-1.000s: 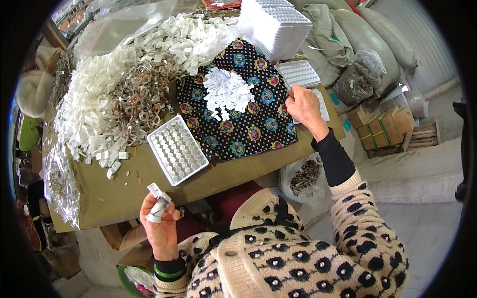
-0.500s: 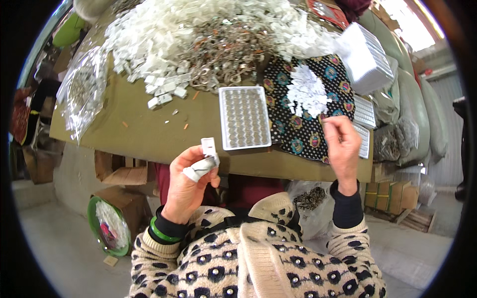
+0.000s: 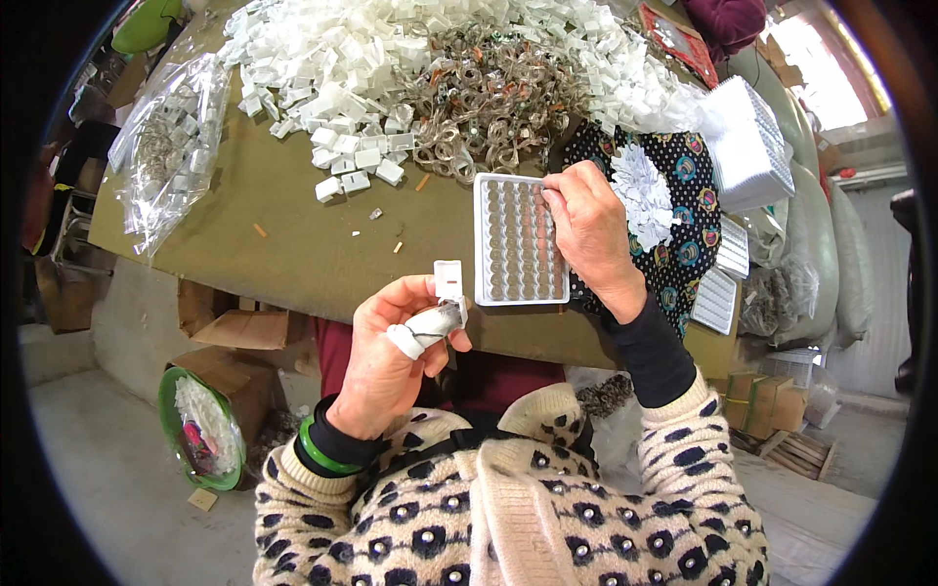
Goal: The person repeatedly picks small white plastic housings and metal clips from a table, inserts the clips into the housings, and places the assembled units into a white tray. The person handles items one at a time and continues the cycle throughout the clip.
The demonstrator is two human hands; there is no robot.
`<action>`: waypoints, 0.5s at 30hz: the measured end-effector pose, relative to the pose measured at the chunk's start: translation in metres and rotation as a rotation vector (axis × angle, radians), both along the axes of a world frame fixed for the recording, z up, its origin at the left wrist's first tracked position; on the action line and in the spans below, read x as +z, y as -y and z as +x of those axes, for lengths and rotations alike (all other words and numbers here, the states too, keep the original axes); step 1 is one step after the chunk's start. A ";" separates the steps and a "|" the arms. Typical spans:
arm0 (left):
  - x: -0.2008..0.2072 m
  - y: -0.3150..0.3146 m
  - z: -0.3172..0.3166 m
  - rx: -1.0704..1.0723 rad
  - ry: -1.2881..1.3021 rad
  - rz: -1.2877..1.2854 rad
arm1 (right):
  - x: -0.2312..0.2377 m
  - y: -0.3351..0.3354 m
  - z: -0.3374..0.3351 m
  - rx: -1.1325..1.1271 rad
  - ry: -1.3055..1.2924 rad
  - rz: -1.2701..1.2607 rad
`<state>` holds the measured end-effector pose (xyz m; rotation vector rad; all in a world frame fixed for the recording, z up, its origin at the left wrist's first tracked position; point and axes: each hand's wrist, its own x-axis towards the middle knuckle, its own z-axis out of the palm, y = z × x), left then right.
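Observation:
My left hand [image 3: 391, 342] is closed around a small white hinged plastic box [image 3: 448, 280], held with its lid up in front of the table edge. A white wrap [image 3: 405, 340] circles one finger of that hand. Thumb and fingertips of my right hand [image 3: 591, 230] are pinched together over the upper right edge of a white tray [image 3: 481, 239]; whatever they hold is hidden. Rows of small round pieces or cells fill the tray. To its right, thin white paper pieces [image 3: 643, 200] lie heaped on a dark patterned cloth [image 3: 696, 244].
A large heap of white plastic boxes [image 3: 322, 59] and a pile of clear ring-like pieces [image 3: 489, 98] cover the table's far side. At left lies a clear plastic bag [image 3: 171, 146]. Stacked white trays [image 3: 747, 146] stand at right. A green basin [image 3: 171, 425] sits on the floor.
My right hand has moved left, from above the patterned cloth to the tray's upper right edge. The left hand still holds the open box. The whole view has shifted slightly.

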<state>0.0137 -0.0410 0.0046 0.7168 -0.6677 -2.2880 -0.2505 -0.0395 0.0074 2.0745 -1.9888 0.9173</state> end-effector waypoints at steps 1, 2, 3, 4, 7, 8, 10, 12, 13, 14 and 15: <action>0.000 0.001 -0.001 -0.007 -0.008 0.008 | 0.002 -0.001 0.000 0.014 -0.003 0.011; 0.000 0.003 -0.003 -0.014 -0.017 0.015 | 0.004 -0.002 -0.001 0.027 -0.006 0.021; 0.000 0.003 -0.004 -0.019 -0.017 0.016 | 0.006 -0.004 -0.001 0.007 0.091 0.043; 0.001 0.004 -0.005 -0.023 -0.017 0.017 | 0.009 -0.007 -0.002 -0.012 0.188 0.065; 0.002 0.005 -0.006 -0.029 -0.013 0.021 | 0.018 -0.013 -0.006 -0.060 0.508 0.132; 0.002 0.005 -0.007 -0.031 -0.011 0.020 | 0.021 -0.015 -0.007 -0.073 0.609 0.157; 0.002 0.007 -0.008 -0.042 -0.035 0.026 | 0.024 -0.018 -0.008 -0.047 0.527 0.182; 0.002 0.009 -0.011 -0.041 -0.059 0.024 | 0.025 -0.019 -0.008 -0.024 0.408 0.198; 0.002 0.009 -0.013 -0.034 -0.071 0.021 | 0.025 -0.020 -0.008 -0.002 0.360 0.187; 0.002 0.009 -0.014 -0.027 -0.092 0.023 | 0.024 -0.019 -0.007 0.016 0.317 0.171; 0.002 0.009 -0.014 -0.027 -0.121 0.031 | 0.024 -0.019 -0.006 0.037 0.277 0.160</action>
